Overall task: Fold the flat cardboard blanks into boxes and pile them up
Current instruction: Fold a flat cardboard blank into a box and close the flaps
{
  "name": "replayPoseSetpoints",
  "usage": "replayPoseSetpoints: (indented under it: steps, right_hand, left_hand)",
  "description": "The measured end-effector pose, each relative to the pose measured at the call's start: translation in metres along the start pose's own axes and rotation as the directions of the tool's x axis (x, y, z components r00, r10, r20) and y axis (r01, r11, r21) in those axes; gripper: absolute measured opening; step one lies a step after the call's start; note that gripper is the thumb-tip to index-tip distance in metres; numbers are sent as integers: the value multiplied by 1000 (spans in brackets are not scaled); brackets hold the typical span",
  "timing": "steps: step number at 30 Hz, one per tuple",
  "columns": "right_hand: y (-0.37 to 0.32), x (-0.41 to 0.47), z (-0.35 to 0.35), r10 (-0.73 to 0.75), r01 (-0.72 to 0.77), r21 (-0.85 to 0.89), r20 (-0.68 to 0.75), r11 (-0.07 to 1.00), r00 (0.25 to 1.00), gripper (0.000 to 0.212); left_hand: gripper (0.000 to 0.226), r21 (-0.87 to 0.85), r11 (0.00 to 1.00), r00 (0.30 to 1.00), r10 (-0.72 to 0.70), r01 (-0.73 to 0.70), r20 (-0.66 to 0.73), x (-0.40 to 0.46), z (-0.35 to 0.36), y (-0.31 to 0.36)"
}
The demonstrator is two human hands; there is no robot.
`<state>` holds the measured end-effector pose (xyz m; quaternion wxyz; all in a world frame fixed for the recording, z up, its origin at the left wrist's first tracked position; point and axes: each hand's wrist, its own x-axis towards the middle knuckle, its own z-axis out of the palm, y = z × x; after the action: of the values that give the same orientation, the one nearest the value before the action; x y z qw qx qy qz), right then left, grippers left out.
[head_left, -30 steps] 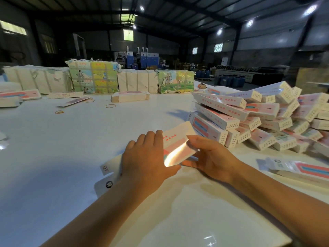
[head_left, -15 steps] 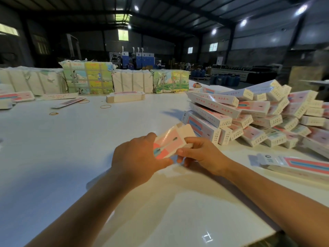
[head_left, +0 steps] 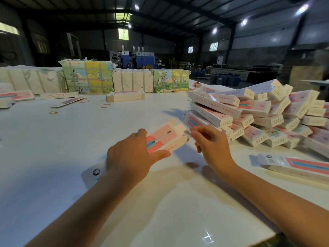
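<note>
From the head camera I see my left hand (head_left: 130, 157) wrapped around a half-formed cardboard box (head_left: 164, 138), pink and white with a blue and red stripe; the thumb presses its near side and the fingers (head_left: 140, 133) curl over the top, clamped on the carton. The box is held just above the white surface (head_left: 71, 139), tilted up toward the right, with its near end and a white flap (head_left: 92, 173) sticking out behind my wrist. My right hand (head_left: 211, 143) is at the far open end of the same box, its fingertips (head_left: 193, 133) pinched together on a small end flap there.

Just beyond my right hand lies a big loose pile of folded boxes (head_left: 258, 118), long white cartons with pink faces and dotted end panels, lying at many angles and stacked several deep. Near the right edge of the surface a small stack of flat blanks (head_left: 295, 164) lies apart from the pile. Farther back, a banded bundle of blanks (head_left: 125, 96) sits on the surface, with a few rubber bands (head_left: 105, 105) scattered near it and a single flat blank (head_left: 68, 102) to its left. Along the far edge stand wrapped paper bales (head_left: 88, 77), some white, some printed green and yellow. Behind them is a dim warehouse hall with ceiling lamps
</note>
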<state>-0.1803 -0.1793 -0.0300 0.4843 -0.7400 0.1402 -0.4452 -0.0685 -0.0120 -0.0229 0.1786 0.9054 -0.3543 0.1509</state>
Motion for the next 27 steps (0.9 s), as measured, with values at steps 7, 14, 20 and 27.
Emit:
replayPoseSetpoints:
  steps: [7,14,20,27]
  right_hand:
    - [1,-12,11,-41,47,-23,220,999,975,36]
    - [3,-12,13,100,-86,-61,269,994,958,76]
    - [8,-8,14,119,-106,-63,262,992,958,34]
    - [6,-8,13,-10,40,-106,274,994,962,24]
  left_hand:
    - [67,95,993,998,64,-63,-4,-4,8,6]
    - [74,125,983,989,139,-133,-43,-6,11,3]
    - [79,163,973,986,167,-161,-27,-7,11,5]
    - [75,156,973,983,178,-168,-46,-8,12,6]
